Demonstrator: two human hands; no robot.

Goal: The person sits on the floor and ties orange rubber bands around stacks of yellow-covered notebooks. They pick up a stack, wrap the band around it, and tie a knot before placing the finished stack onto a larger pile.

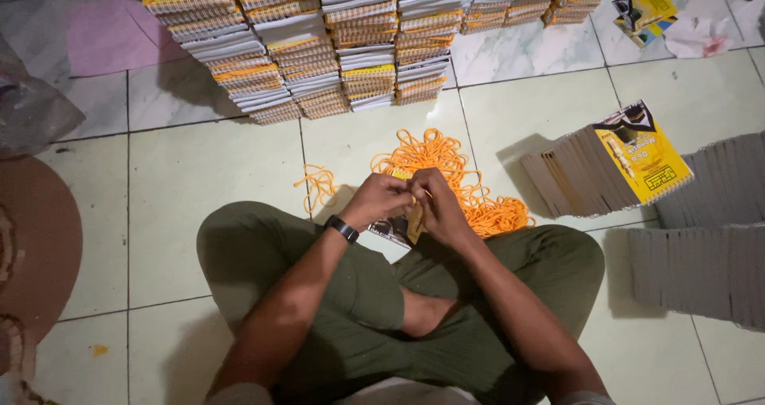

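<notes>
Seated cross-legged on tiled floor (199,174). Left hand (381,199) and right hand (437,206) pressed close, pinching a small yellow booklet (414,223) over the lap. Behind: stacked spiral notebooks (319,46), apparently finished. Orange loop pile (446,166) remains large. Right: leaning row of yellow-covered notebooks (629,162), then grey stacks (705,237), seemingly pending.

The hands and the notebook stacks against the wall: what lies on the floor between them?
In the head view, a heap of orange string loops lies on the tiled floor there.
</notes>
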